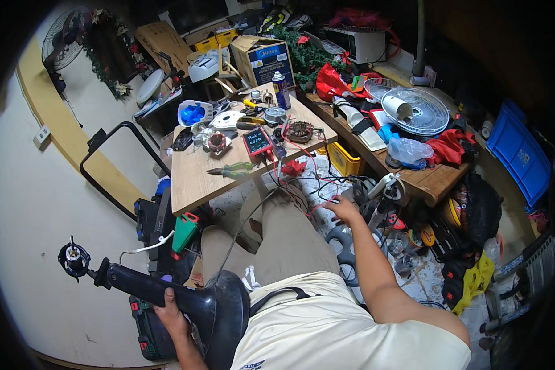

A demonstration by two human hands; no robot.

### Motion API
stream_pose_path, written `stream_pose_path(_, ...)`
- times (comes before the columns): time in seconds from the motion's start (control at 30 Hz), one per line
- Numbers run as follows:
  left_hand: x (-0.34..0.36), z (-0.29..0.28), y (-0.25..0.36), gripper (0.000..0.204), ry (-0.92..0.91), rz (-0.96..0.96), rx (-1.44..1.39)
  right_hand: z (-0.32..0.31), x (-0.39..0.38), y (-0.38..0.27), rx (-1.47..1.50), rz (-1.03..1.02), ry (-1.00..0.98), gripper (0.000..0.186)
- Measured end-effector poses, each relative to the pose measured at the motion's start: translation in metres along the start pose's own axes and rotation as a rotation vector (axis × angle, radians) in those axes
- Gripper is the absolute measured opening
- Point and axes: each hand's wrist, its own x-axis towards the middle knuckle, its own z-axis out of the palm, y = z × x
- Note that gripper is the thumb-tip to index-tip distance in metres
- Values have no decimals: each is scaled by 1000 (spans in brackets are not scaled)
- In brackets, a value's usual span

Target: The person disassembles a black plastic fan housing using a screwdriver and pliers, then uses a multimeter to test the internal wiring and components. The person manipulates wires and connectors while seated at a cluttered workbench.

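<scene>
Left of lap: left hand (pixel 171 314) clamped on black fan-stand column (pixel 143 283). Right hand (pixel 342 209) well apart, at red lead (pixel 314 209); can't tell grip. Red-cased meter (pixel 257 143) on table (pixel 192 174).

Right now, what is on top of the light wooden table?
A red meter, green-handled pliers, a spray can and assorted loose parts. The tabletop right underneath them is covered, so can't be seen.

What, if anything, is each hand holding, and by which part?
The left hand holds the black fan stand by its column, near the flared base. What the right hand pinches, if anything, cannot be told.
</scene>
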Motion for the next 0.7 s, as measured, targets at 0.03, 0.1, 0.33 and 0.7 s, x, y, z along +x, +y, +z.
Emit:
stream_pose_path(0.03,0,1,0,62,-1,-16,9,9,1,-5,88,-29,-62,47)
stream_pose_path(0.1,0,0,-1,61,20,-44,28,27,8,-20,163,-146,-131,47)
stream_pose_path(0.33,3,-7,-4,61,-16,-8,63,104,45,-58,-144,-649,15,37)
stream_pose_path(0.7,4,-3,-1,64,37,-10,71,18,-32,-150,-465,-659,-45,37)
